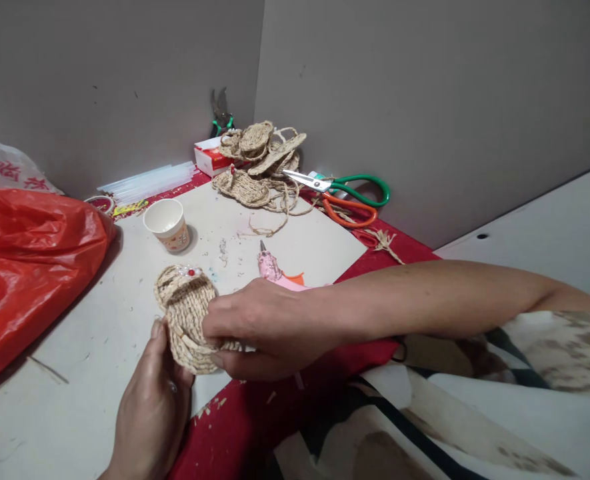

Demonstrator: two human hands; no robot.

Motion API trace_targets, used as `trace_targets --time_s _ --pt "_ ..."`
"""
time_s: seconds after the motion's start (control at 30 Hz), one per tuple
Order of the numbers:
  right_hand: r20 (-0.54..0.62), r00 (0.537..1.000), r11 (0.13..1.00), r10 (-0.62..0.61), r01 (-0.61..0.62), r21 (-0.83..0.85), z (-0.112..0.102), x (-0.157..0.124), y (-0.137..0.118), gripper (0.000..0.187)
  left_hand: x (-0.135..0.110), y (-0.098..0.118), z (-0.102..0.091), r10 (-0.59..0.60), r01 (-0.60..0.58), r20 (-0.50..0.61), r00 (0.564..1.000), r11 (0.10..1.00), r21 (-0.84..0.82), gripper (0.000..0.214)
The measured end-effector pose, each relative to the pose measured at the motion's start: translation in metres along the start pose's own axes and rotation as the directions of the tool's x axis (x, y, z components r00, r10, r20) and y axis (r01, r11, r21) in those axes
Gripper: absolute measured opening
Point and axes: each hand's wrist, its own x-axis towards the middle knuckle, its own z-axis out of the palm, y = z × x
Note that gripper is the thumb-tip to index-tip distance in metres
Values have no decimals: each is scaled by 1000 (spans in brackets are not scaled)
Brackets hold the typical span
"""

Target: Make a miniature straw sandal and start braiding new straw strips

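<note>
Head | left grip (149, 400) holds slipper (189, 313) | right grip (269, 327) unclear | cup (167, 230), glue gun (269, 266), scissors (321, 184) beyond

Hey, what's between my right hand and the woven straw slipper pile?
In the head view: a pink glue gun nearest your right hand, then loose straw strands beside the pile.

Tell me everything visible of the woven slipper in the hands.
The slipper is tan and looks braided from straw cord, its rows running lengthwise. A raised band near its far end bears a red bead and clear ones. It lies nearer than the cup. The left hand holds its left edge; the right hand touches its right side, hiding part.
</note>
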Motion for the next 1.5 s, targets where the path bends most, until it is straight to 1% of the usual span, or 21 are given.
trace_targets --time_s 0.03,0.13,0.17,0.23,0.3,0.37,0.47,0.6,0.7,0.8,0.93,1.0,1.1,1.13,1.2,1.27,1.3,1.33,1.4,1.47,1.5 --pt "5 999 999 33 -33 8 0 0 -1 2 0 1 -1 34 -35 12 999 994 102 61" --pt "-4 995 995 101 -101 17 3 1 -1 11 1 6 1 144 -167 93 985 927 335 52" --pt "-20 995 995 99 -99 14 4 1 0 12 0 7 3 161 -189 110 981 927 323 49" --pt "-69 995 998 66 -66 6 7 0 1 13 0 9 9 128 -149 119 985 972 180 42" --pt "-123 992 1000 29 -29 2 9 0 3 12 -2 11 16 46 -47 143 989 999 0 35" --pt "-161 987 1000 12 -12 1 10 -1 4 11 -3 14 22 -49 79 190 981 985 -155 32" --pt "-195 981 1000 20 -16 23 10 0 4 10 -5 18 27 -122 193 256 959 942 -274 35" --pt "-245 969 996 27 -5 90 12 1 5 9 -5 19 25 -139 210 317 938 957 -201 32" --pt "-273 962 990 -22 58 125 15 -1 6 11 -4 16 23 -171 241 361 917 958 -156 27" --pt "-262 963 990 -67 96 100 16 -2 7 11 -4 15 22 -196 263 318 928 948 -182 23" --pt "-117 982 984 -145 156 88 9 -1 9 10 -5 17 25 -193 276 308 932 927 -254 25" --pt "-72 976 968 -207 215 128 3 -1 11 12 -5 19 26 -194 274 279 940 920 -282 27" --pt "-165 960 947 -226 257 194 -9 -6 12 19 -4 20 25 -215 281 229 949 907 -314 26" --pt "-227 955 945 -192 242 220 -13 -9 11 19 -2 20 25 -218 281 214 952 900 -333 24" --pt "-371 928 939 -34 156 306 -18 -17 7 25 0 18 24 -220 270 172 960 887 -375 21" --pt "-459 869 898 188 37 439 -20 -26 3 35 3 17 23 -228 265 137 964 873 -409 17" --pt "-461 834 854 303 -23 520 -19 -30 1 38 4 17 23 -236 269 128 963 867 -421 16" --pt "-426 808 792 407 -79 605 -17 -33 -1 38 5 17 23 -243 272 121 962 861 -429 15" --pt "-266 788 636 554 -195 747 -12 -36 -2 35 5 20 23 -249 272 110 962 857 -438 14" --pt "-67 795 490 603 -304 817 -6 -36 -1 34 4 23 24 -246 268 109 963 858 -437 16" --pt "18 803 447 595 -350 823 -3 -35 -2 35 3 24 24 -251 275 114 961 858 -433 17"
